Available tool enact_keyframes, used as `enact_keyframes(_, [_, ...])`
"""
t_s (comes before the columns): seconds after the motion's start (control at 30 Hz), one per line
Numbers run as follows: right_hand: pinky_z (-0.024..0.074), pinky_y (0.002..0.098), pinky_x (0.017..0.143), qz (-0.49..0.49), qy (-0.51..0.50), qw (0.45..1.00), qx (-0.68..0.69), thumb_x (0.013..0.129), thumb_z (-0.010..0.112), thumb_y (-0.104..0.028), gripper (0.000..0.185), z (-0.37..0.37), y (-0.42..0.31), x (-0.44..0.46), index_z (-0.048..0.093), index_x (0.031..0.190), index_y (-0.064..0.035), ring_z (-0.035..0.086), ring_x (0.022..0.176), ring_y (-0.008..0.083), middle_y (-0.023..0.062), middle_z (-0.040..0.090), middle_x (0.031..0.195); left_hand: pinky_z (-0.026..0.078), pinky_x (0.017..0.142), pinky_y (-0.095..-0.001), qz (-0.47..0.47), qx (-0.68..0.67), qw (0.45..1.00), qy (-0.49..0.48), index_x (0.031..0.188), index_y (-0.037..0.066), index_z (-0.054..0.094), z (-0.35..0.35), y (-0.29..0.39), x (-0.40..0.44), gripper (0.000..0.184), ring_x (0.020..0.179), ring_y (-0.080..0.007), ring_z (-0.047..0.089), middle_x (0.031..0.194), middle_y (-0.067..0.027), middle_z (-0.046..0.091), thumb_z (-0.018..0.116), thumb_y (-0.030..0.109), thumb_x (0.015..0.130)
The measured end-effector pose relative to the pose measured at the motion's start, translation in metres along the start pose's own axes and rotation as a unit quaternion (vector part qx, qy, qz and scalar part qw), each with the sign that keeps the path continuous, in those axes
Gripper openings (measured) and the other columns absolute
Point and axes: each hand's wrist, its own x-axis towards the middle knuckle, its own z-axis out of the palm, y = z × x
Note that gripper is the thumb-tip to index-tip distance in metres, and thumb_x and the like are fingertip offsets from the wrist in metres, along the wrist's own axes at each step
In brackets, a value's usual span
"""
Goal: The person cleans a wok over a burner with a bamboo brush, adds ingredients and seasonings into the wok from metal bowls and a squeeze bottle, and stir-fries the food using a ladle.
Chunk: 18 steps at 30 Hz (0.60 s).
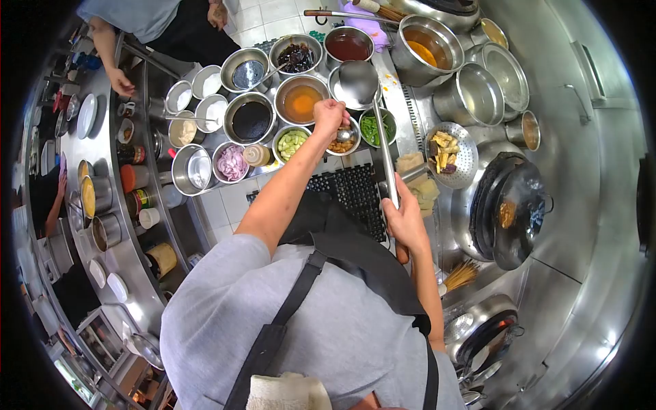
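Note:
My left hand [330,115] is closed, apparently around a small metal spoon [346,132] over a bowl of chopped brown food [340,146]. My right hand [404,217] grips the long handle of a ladle [358,80], its wooden end below my fingers. The ladle's dark bowl hangs over a container at the back. Beside my left hand are a pot of orange-brown liquid [301,102], a bowl of cut light-green vegetable [292,143] and a bowl of chopped greens [372,128]. Right of the ladle handle, a perforated strainer [465,164] holds fried yellow and purple pieces.
A wok [516,212] sits on the stove at right, with metal pots [471,96] beyond it. Sliced purple onion [232,164] and a dark sauce pot [251,121] stand left. Another person [157,27] is at upper left. A bamboo brush [460,275] lies near my right forearm.

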Motion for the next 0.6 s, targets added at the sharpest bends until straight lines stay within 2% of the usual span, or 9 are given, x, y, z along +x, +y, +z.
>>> enact_keyframes(0.1, [0.0531, 0.0337, 0.069, 0.035, -0.018, 0.998, 0.057, 0.092, 0.055, -0.008, 0.062, -0.006, -0.011, -0.005, 0.037, 0.149, 0.0064, 0.064, 0.073, 0.0215, 0.0175, 0.066, 0.094, 0.046, 0.041, -0.0293, -0.004, 0.008, 1.0, -0.002, 0.081, -0.003, 0.06, 0.0, 0.0, -0.001, 0.016, 0.044, -0.0154, 0.058, 0.064, -0.0117, 0.065, 0.062, 0.006, 0.093])
enact_keyframes(0.17, [0.0502, 0.0314, 0.052, 0.09, -0.048, 0.987, 0.127, 0.092, 0.054, -0.007, 0.062, -0.009, -0.031, -0.012, 0.036, 0.15, 0.0047, 0.059, 0.055, 0.0158, 0.0097, 0.063, 0.078, 0.046, 0.042, -0.0279, -0.013, 0.012, 1.0, 0.002, 0.08, -0.002, 0.06, 0.0, 0.003, -0.004, 0.016, 0.044, -0.0148, 0.057, 0.065, -0.0108, 0.065, 0.063, 0.008, 0.093])
enact_keyframes(0.2, [0.0384, 0.0279, 0.038, 0.064, -0.025, 0.985, 0.16, 0.093, 0.054, -0.006, 0.062, -0.003, -0.03, -0.015, 0.035, 0.152, 0.0026, 0.046, 0.041, 0.0091, 0.001, 0.053, 0.065, 0.046, 0.042, -0.0272, -0.016, 0.015, 1.0, 0.005, 0.079, -0.001, 0.06, 0.0, 0.005, -0.004, 0.016, 0.045, -0.0146, 0.057, 0.065, -0.0104, 0.064, 0.064, 0.009, 0.092])
enact_keyframes(0.3, [0.0413, 0.0286, 0.04, 0.071, -0.026, 0.989, 0.126, 0.093, 0.053, -0.006, 0.063, -0.003, -0.031, -0.005, 0.034, 0.152, 0.0031, 0.049, 0.043, 0.0106, 0.0028, 0.055, 0.067, 0.046, 0.042, -0.0272, -0.015, 0.025, 1.0, 0.006, 0.08, -0.001, 0.06, 0.001, 0.006, -0.005, 0.017, 0.044, -0.0144, 0.057, 0.065, -0.0104, 0.065, 0.064, 0.009, 0.093])
enact_keyframes(0.4, [0.0371, 0.0262, 0.037, 0.074, -0.032, 0.986, 0.149, 0.095, 0.051, -0.002, 0.063, 0.0, -0.03, -0.002, 0.031, 0.155, -0.0027, 0.042, 0.041, 0.0082, -0.0008, 0.047, 0.063, 0.046, 0.042, -0.0273, -0.016, 0.023, 1.0, 0.002, 0.08, -0.001, 0.06, 0.0, 0.007, -0.005, 0.017, 0.045, -0.0142, 0.058, 0.065, -0.0101, 0.065, 0.064, 0.009, 0.093])
enact_keyframes(0.5, [0.0407, 0.0282, 0.038, 0.069, -0.037, 0.98, 0.183, 0.093, 0.052, -0.005, 0.063, -0.002, -0.027, -0.008, 0.031, 0.152, 0.0043, 0.049, 0.042, 0.0104, 0.003, 0.053, 0.063, 0.047, 0.042, -0.0292, -0.021, 0.019, 1.0, 0.009, 0.082, -0.004, 0.061, 0.0, 0.004, -0.003, 0.017, 0.045, -0.0159, 0.059, 0.065, -0.0123, 0.066, 0.061, 0.008, 0.095])
enact_keyframes(0.6, [0.0404, 0.0281, 0.037, 0.059, -0.038, 0.982, 0.176, 0.094, 0.052, -0.005, 0.063, -0.002, -0.023, -0.002, 0.031, 0.152, 0.0047, 0.048, 0.041, 0.0105, 0.0028, 0.053, 0.063, 0.047, 0.042, -0.0294, -0.012, 0.025, 1.0, 0.006, 0.082, -0.004, 0.061, -0.001, 0.001, 0.0, 0.018, 0.045, -0.0159, 0.059, 0.065, -0.0122, 0.066, 0.062, 0.008, 0.095])
